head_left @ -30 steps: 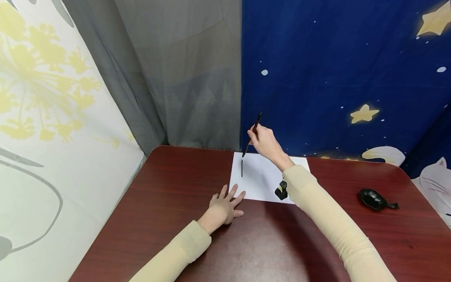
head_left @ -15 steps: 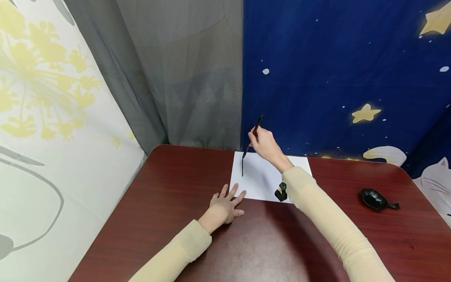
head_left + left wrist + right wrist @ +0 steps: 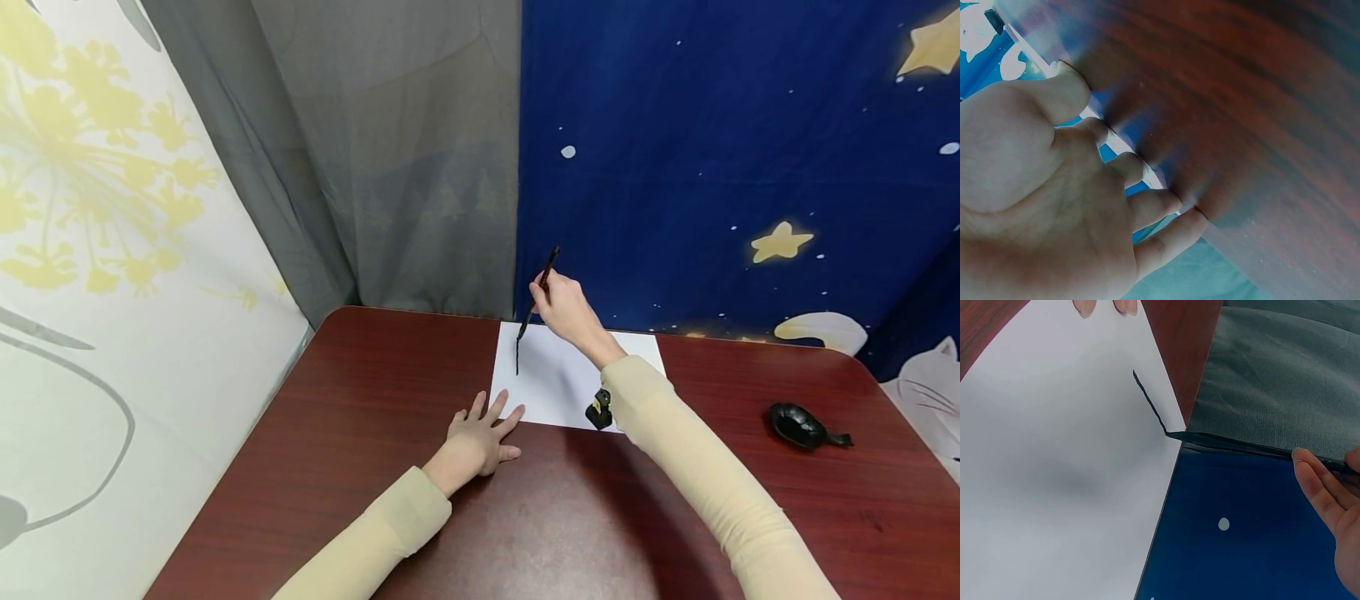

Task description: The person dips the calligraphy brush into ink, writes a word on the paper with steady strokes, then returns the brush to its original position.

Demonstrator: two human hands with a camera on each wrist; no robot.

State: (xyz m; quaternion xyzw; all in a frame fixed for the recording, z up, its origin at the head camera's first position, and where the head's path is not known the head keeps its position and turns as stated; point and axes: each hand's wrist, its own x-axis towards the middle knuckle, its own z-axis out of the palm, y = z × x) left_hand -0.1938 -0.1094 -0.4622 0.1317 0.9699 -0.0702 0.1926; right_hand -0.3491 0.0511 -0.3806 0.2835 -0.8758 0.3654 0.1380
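Observation:
My right hand [image 3: 567, 310] pinches a dark writing brush [image 3: 1229, 444] between thumb and fingers, its handle slanting up to the right. The brush tip meets the top end of a thin black stroke [image 3: 1149, 402] on the white sheet of paper [image 3: 555, 383]. That stroke runs down the sheet's left part. My left hand [image 3: 477, 443] lies with fingers spread, its fingertips at the sheet's lower left corner. In the left wrist view its palm [image 3: 1054, 181] and straight fingers show against the tabletop.
On the right of the reddish-brown table [image 3: 360, 400] sits a black, gourd-shaped dish [image 3: 798, 425]. A small black device [image 3: 599, 410] is at the right cuff. A grey curtain [image 3: 420, 167] and a blue star-patterned curtain [image 3: 675, 167] hang behind the far table edge.
A second ago the brush tip was just above the stroke's top end; it has come down onto it. The left hand keeps its place. The whole view has shifted slightly.

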